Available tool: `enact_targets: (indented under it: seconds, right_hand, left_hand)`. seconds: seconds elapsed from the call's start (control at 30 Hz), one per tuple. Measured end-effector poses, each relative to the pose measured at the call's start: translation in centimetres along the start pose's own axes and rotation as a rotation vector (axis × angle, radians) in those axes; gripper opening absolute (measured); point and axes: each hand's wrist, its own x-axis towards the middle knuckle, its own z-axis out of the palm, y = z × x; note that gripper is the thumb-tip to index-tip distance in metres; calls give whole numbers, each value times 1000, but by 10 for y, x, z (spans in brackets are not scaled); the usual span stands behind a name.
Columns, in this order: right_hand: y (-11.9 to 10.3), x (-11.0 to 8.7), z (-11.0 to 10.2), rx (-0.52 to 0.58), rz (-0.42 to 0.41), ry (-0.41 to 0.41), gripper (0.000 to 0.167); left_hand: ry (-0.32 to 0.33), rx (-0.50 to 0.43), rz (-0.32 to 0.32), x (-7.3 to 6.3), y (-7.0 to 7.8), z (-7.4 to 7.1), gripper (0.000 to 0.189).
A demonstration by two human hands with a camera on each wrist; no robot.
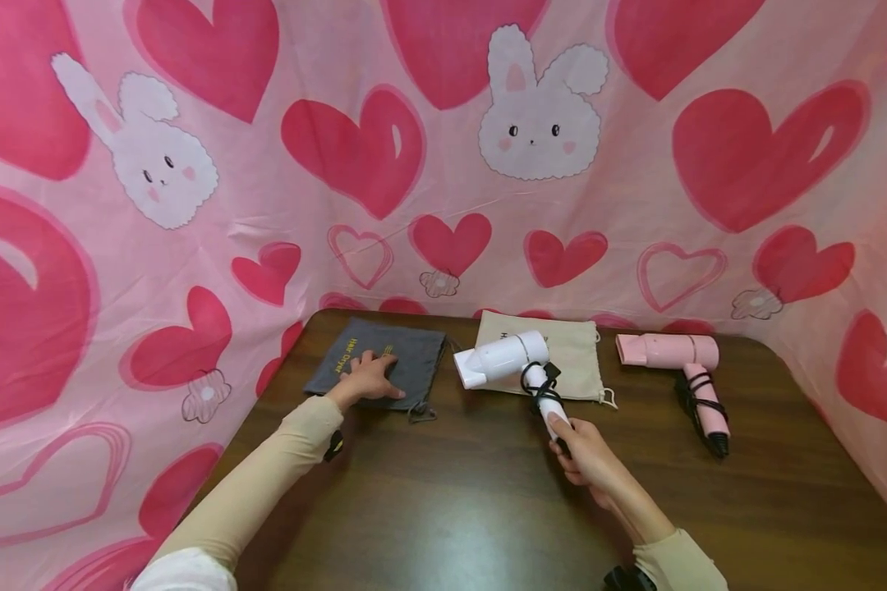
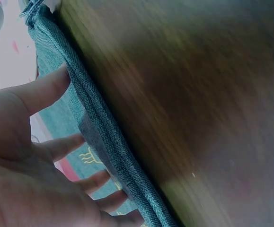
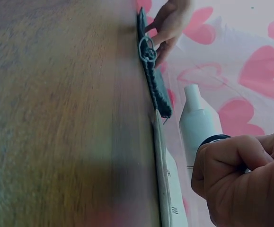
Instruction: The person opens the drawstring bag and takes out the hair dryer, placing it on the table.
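My right hand (image 1: 584, 451) grips the handle of a white hair dryer (image 1: 506, 359), whose black cord is wound round the handle. In the right wrist view the dryer (image 3: 198, 127) is held above the tabletop, its nozzle pointing toward the grey bag. My left hand (image 1: 371, 379) is spread over a dark grey drawstring bag (image 1: 421, 353) with yellow lettering. Seen from the left wrist, the fingertips touch the bag (image 2: 99, 123) near its edge, thumb and fingers apart. A cream drawstring bag (image 1: 576, 353) lies flat behind the white dryer, partly covered by it in the head view.
A pink hair dryer (image 1: 673, 351) with a black cord round its handle lies at the right on the brown wooden table (image 1: 443, 509). A pink cloth (image 1: 443, 189) with hearts and rabbits hangs behind the table and along its sides.
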Motion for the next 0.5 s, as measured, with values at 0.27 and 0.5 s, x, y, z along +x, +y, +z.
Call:
enact_targets:
  seconds: [0.27,0.5]
  right_hand:
    - [1,-5,-3,7,-8,23,39]
    - [2,-7,-6,20,-5,35,39]
  left_hand:
    - [24,-17,-29,10,11,7,82]
    - [39,-31,-52,17,18,12,81]
